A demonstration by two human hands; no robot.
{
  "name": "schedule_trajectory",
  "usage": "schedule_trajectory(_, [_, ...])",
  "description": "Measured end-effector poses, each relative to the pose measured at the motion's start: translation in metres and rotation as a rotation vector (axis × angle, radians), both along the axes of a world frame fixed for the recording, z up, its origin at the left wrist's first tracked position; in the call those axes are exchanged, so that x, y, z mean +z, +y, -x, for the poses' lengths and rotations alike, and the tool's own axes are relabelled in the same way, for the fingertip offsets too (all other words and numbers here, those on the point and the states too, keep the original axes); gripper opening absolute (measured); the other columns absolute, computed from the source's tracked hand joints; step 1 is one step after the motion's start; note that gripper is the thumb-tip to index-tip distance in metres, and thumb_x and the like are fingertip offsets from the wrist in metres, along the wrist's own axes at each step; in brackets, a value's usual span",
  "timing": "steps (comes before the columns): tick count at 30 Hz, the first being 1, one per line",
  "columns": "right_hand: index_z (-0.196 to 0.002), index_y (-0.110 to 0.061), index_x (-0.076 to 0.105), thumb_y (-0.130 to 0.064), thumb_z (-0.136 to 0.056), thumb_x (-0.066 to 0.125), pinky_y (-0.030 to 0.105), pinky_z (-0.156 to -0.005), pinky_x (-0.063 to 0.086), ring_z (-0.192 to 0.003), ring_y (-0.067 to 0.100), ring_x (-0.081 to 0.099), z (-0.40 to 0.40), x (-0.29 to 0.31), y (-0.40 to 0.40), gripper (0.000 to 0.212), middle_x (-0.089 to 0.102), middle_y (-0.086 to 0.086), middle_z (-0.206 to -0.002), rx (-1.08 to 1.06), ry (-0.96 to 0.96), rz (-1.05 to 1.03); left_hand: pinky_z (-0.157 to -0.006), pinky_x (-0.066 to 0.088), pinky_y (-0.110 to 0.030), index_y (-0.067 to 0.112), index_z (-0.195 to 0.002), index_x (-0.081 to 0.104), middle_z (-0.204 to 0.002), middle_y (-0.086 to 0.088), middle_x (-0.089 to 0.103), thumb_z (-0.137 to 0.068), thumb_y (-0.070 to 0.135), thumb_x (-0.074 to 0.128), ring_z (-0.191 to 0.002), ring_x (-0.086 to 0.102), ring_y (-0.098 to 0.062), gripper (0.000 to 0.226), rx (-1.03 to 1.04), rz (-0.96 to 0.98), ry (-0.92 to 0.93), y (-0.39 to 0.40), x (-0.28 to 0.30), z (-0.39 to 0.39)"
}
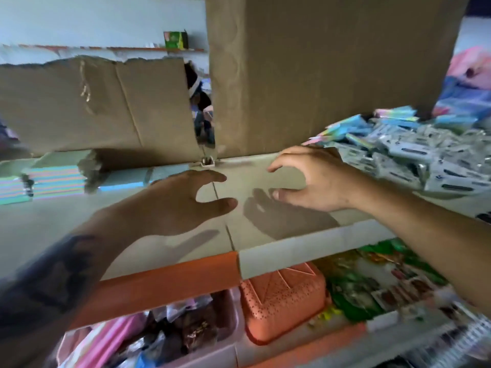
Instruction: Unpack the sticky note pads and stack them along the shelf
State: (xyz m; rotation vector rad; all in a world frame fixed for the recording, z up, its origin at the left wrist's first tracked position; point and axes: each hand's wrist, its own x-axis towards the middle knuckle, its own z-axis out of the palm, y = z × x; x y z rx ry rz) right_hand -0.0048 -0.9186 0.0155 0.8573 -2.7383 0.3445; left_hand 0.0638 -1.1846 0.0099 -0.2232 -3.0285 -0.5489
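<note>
**Sticky note pads on the shelf**

We see striped pastel sticky note pads (57,181) stacked flat at the far left of the shelf (159,251), just beside a torn cardboard piece. At the right, more pastel pads (353,126) lie tilted in a loose pile, some still in wrappers.

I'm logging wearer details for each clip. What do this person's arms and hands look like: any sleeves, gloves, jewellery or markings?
Both forearms are bare, with no sleeves in view. The left hand and right hand wear no gloves, and no rings or watch show. The left forearm carries a large dark tattoo; its design is too blurred to make out. The right forearm shows no markings.
</note>
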Motion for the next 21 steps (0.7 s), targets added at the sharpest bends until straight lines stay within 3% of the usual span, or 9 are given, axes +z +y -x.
schedule_trajectory(3, [-0.125,-0.039,0.064,-0.071,-0.071,0.060,0.047,-0.114,0.037,-0.136,0.016,0.047,0.014,0.010,0.064,0.063,0.056,-0.012,-0.141,-0.027,0.017,0.002,-0.101,0.034,-0.029,0.051,-0.138,0.048,-0.152,0.015,0.046,-0.071,0.085,0.053,-0.136,0.045,-0.013,0.076,-0.022,-0.052,0.031,0.063,0.004,0.025])
schedule_trajectory(7, [-0.123,-0.039,0.065,-0.051,-0.081,0.077,0.041,-0.108,0.040,-0.131,0.016,0.050,0.040,0.015,0.142,0.046,0.058,-0.013,-0.139,-0.070,0.015,0.009,-0.095,0.035,-0.028,0.049,-0.140,0.047,-0.149,0.013,0.050,-0.077,0.077,0.057,-0.130,0.050,-0.015,0.069,-0.060,-0.034,0.050,0.139,0.002,0.054])
schedule_trajectory(13, [-0.125,-0.043,0.052,-0.063,-0.072,0.074,0.047,-0.107,0.032,-0.128,0.022,0.045,0.067,0.019,0.205,0.061,0.058,-0.010,-0.126,-0.141,-0.041,-0.156,-0.102,0.043,-0.031,0.044,-0.146,0.041,-0.152,0.014,0.047,-0.077,0.076,0.063,-0.126,0.051,-0.013,0.079,-0.119,-0.002,0.060,0.227,0.003,0.085])
schedule_trajectory(17, [-0.128,-0.041,0.045,-0.068,-0.074,0.071,0.045,-0.106,0.030,-0.118,0.021,0.042,0.072,0.024,0.212,0.065,0.051,-0.008,-0.112,-0.132,-0.099,-0.216,-0.108,0.046,-0.040,0.043,-0.147,0.040,-0.146,0.014,0.051,-0.066,0.093,0.050,-0.130,0.052,-0.018,0.096,-0.168,0.104,0.094,0.262,0.001,0.103])
schedule_trajectory(19, [-0.127,-0.041,0.044,-0.067,-0.073,0.070,0.044,-0.106,0.025,-0.113,0.019,0.037,0.075,0.023,0.212,0.065,0.054,-0.005,-0.113,-0.110,-0.106,-0.241,-0.108,0.045,-0.037,0.038,-0.146,0.043,-0.145,0.008,0.052,-0.075,0.076,0.064,-0.129,0.051,-0.021,0.083,-0.160,0.103,0.115,0.272,0.001,0.107])
schedule_trajectory(21, [-0.118,-0.043,0.041,-0.067,-0.067,0.071,0.046,-0.106,0.025,-0.113,0.019,0.039,0.079,0.022,0.210,0.064,0.057,-0.005,-0.110,-0.081,-0.099,-0.248,-0.094,0.042,-0.030,0.029,-0.143,0.045,-0.141,-0.001,0.056,-0.077,0.059,0.076,-0.126,0.051,-0.025,0.079,-0.083,0.071,0.154,0.275,-0.001,0.108])
